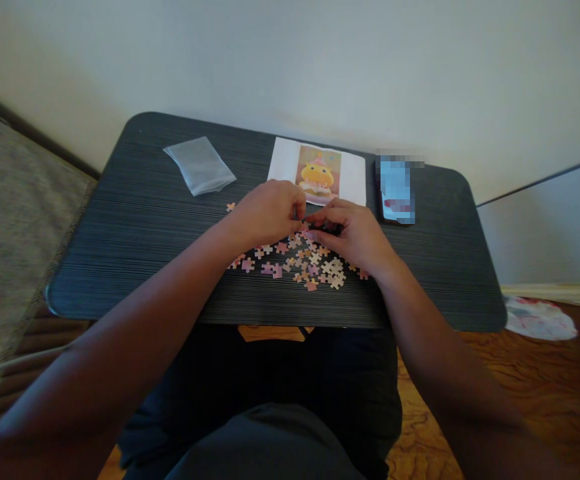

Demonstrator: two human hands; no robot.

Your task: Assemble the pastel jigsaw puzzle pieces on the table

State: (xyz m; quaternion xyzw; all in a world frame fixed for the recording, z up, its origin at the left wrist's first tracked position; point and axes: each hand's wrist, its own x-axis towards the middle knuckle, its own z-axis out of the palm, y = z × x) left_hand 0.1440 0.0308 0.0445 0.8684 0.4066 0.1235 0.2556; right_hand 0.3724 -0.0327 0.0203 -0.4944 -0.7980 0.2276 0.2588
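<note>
Loose jigsaw puzzle pieces (314, 257) in pink, orange and cream lie spread on the dark table, partly under my hands. My left hand (273, 208) reaches in above the pile, fingers curled and pinched on a puzzle piece that they mostly cover. Facing it, my right hand (354, 230) holds a pink puzzle piece (305, 228) between thumb and fingers. The fingertips of both hands almost meet there. Just behind them lies a white sheet (355, 175) with a printed picture (319, 175) of a yellow cartoon figure, its lower left part hidden by my left hand.
A clear plastic bag (201, 165) lies at the back left of the table (120, 247). At the back right is a phone (395, 190) with a lit screen. One stray puzzle piece (231, 207) sits left of my left hand. A pale wall (295, 60) rises behind.
</note>
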